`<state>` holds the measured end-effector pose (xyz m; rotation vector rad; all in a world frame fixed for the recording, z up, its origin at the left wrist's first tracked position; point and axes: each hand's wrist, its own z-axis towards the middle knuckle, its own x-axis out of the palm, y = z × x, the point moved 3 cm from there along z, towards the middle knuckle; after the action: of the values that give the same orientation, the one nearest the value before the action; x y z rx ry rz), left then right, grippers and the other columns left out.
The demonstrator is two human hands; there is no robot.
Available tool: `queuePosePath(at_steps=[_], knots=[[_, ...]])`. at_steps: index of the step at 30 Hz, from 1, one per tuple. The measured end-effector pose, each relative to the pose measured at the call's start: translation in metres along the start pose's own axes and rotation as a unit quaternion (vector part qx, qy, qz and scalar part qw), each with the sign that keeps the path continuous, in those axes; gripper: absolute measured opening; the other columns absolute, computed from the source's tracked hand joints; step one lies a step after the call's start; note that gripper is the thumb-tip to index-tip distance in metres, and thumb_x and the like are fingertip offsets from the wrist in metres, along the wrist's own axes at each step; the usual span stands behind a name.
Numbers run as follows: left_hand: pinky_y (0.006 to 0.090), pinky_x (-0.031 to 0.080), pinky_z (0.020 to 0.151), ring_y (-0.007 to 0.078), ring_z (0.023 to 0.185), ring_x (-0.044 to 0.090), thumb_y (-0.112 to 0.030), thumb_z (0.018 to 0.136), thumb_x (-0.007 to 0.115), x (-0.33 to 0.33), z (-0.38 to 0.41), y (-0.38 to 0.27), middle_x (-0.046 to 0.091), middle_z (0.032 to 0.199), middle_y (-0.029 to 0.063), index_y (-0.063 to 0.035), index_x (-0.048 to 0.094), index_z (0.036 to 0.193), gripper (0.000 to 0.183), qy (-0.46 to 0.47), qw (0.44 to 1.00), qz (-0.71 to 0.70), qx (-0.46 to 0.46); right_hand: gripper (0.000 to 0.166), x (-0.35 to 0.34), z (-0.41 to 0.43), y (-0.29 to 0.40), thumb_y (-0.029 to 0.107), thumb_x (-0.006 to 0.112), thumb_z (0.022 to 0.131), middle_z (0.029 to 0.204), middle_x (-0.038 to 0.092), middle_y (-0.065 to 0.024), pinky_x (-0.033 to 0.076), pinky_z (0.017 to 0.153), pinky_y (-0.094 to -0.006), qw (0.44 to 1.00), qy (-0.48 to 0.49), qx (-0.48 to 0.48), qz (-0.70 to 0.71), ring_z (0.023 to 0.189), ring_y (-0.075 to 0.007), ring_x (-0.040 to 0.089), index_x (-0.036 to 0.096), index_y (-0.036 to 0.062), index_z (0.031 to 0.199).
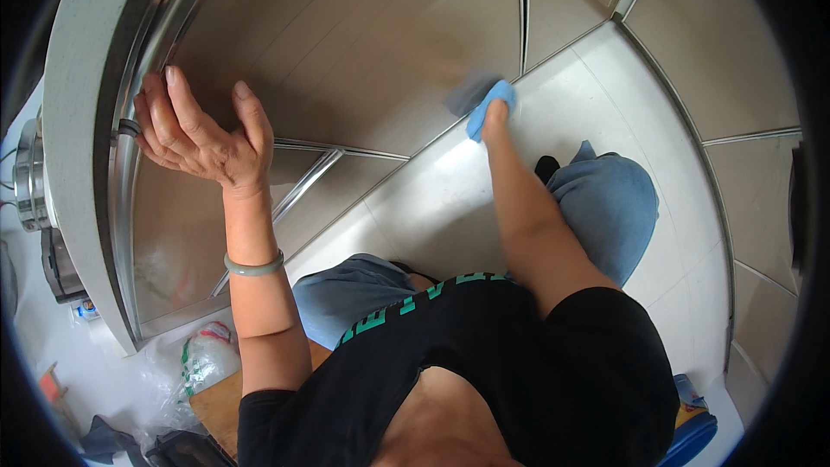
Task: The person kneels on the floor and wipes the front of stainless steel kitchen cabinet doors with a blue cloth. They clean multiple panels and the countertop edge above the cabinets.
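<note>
My right hand [497,113] presses a light-blue cloth [478,118] low against a glossy beige cabinet door [389,26], where it meets the white tiled floor [447,214]. A dark blurred patch beside the cloth looks like its reflection in the door. Up at the left, my left hand [204,130] is raised with its thumb apart and its fingers bent, the fingertips at the metal trim [123,207] under the countertop [78,143]. No object shows in that hand. A pale green bangle [253,266] circles my left wrist.
More beige cabinet doors [707,45] with metal edging curve along the right. My bent knees [606,214] flank the floor area. By my left side are a clear plastic bag [211,353] and a wooden seat [224,405]. A steel pot [29,175] stands past the countertop; a blue container [694,431] sits at lower right.
</note>
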<state>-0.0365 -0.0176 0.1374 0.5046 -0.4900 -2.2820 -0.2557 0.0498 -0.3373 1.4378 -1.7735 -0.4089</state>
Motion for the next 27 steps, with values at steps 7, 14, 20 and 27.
queuePosePath(at_steps=[7, 14, 20, 27], knots=[[0.0467, 0.024, 0.106, 0.0307, 0.126, 0.04, -0.036, 0.083, 0.06, -0.003, -0.005, -0.003, 0.047, 0.133, 0.0138, -0.0045, 0.048, 0.133, 0.06, 0.006, 0.999, 0.015, 0.03, 0.044, -0.013, 0.057, 0.016, 0.035, 0.05, 0.093, 0.119, 0.056, -0.0114, 0.049, 0.083, -0.0387, 0.991, -0.119, -0.023, 0.06, 0.098, -0.0243, 0.057, 0.052, 0.0005, 0.12], [0.0476, 0.024, 0.105, 0.0328, 0.125, 0.04, -0.036, 0.083, 0.059, -0.002, -0.007, -0.01, 0.047, 0.133, 0.0159, -0.0042, 0.048, 0.133, 0.06, 0.009, 0.999, 0.022, 0.048, 0.012, -0.044, 0.108, -0.001, 0.011, 0.057, 0.087, 0.083, 0.062, -0.008, 0.049, 0.054, -0.0337, 0.981, -0.128, 0.057, 0.138, 0.067, -0.0219, 0.059, 0.064, 0.0016, 0.093], [0.0477, 0.024, 0.106, 0.033, 0.125, 0.04, -0.037, 0.084, 0.058, -0.003, 0.006, -0.011, 0.047, 0.133, 0.016, -0.0043, 0.047, 0.134, 0.06, -0.003, 0.999, 0.012, 0.043, 0.02, -0.057, 0.105, 0.002, 0.021, 0.062, 0.082, 0.082, 0.068, -0.0163, 0.053, 0.066, -0.0414, 0.965, -0.143, -0.138, -0.173, 0.068, -0.0319, 0.065, 0.067, 0.0015, 0.083], [0.0481, 0.024, 0.106, 0.0324, 0.125, 0.041, -0.037, 0.084, 0.058, -0.001, 0.0, -0.004, 0.047, 0.133, 0.0149, -0.0048, 0.049, 0.132, 0.059, -0.002, 1.0, 0.019, 0.023, 0.02, -0.045, 0.06, -0.056, 0.016, 0.06, 0.077, 0.065, 0.063, -0.0138, 0.048, 0.063, -0.039, 0.883, -0.07, -0.188, -0.423, 0.062, -0.0253, 0.06, 0.064, -0.0021, 0.07]])
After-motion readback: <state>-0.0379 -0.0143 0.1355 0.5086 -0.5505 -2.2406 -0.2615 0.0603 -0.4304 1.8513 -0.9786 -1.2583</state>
